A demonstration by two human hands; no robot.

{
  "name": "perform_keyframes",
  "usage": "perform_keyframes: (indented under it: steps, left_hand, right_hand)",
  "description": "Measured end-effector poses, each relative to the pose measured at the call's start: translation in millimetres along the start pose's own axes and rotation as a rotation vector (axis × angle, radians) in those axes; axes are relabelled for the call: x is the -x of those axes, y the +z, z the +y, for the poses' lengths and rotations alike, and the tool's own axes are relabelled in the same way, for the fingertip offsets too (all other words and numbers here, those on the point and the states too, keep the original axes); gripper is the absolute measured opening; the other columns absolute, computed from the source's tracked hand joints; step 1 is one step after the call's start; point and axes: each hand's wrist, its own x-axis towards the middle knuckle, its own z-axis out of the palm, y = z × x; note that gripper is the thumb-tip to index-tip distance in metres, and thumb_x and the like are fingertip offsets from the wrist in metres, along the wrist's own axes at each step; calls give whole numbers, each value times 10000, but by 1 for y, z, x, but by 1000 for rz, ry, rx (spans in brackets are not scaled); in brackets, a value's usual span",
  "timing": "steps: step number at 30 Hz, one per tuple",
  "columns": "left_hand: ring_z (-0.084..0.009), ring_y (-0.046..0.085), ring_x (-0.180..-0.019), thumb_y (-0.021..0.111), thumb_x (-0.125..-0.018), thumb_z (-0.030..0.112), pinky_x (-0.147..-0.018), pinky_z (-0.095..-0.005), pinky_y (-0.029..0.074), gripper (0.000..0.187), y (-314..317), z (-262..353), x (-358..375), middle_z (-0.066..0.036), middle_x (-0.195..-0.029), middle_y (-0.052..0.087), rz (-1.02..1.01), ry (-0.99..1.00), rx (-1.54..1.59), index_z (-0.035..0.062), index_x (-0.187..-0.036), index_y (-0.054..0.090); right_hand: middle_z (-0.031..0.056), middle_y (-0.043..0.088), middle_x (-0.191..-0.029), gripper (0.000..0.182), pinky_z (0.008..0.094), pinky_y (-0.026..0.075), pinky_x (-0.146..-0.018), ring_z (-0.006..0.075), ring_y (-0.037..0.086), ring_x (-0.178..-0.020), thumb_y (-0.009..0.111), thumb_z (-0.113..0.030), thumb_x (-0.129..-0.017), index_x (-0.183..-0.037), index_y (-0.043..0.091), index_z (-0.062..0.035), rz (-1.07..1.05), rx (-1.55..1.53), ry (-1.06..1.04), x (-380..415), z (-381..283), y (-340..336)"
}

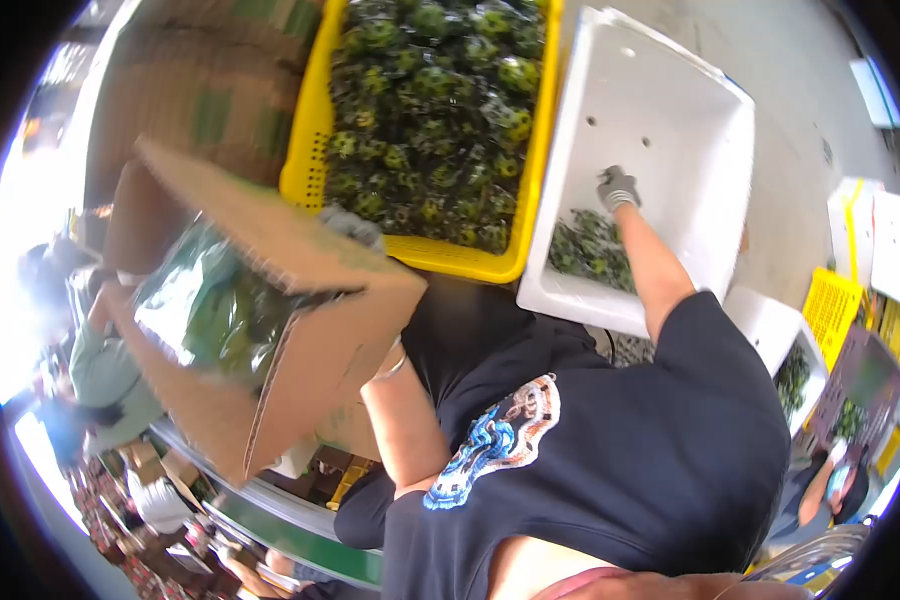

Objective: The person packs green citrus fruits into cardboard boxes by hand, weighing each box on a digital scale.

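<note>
My left hand [353,229], in a grey glove, grips the far side of a tilted cardboard box [340,340]. The box hides most of this hand and its wrist. Inside, a clear plastic bag [210,300] covers green contents. Over the floor of a white foam box [660,90] is my right hand [619,188], also gloved, with its fingers curled; anything within them is too small to make out. Small leafy green pieces [585,248] lie in that box's near corner, below my forearm.
A yellow crate [295,180] full of green pieces stands between the two boxes. More cardboard [190,80] is at upper left. Another white foam box [765,325] and a yellow crate [832,315] are at right. Other people [120,380] are at left and lower right.
</note>
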Motion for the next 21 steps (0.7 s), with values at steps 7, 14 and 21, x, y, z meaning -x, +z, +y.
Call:
perform_keyframes:
  steps: [7,14,21]
  left_hand:
    - [-177,520,-770,496,-915,288,-909,-419,434,268,13,96,149,-48,-774,506,160,698,-465,39,-1015,491]
    - [-217,499,-866,517,-892,316,-931,-449,419,356,-19,96,192,-88,-893,482,306,1051,-581,25,-1088,457]
    - [-257,479,-961,538,-868,344,-954,-479,405,457,-8,104,206,-127,-1012,458,269,1134,-577,11,-1160,423]
  right_hand:
    - [20,587,-935,244,222,460,-597,101,562,-731,564,-153,-897,-1117,517,-60,65,-1104,-749,99,-134,-208]
    - [176,528,-1197,504,346,528,-802,277,591,-1009,578,-240,-888,-1288,393,5,-484,-1473,-1372,372,-294,-243]
    - [199,502,-1283,466,516,348,-1011,429,450,-1204,645,-243,-809,-1235,525,-97,-202,136,-2322,508,-354,-189]
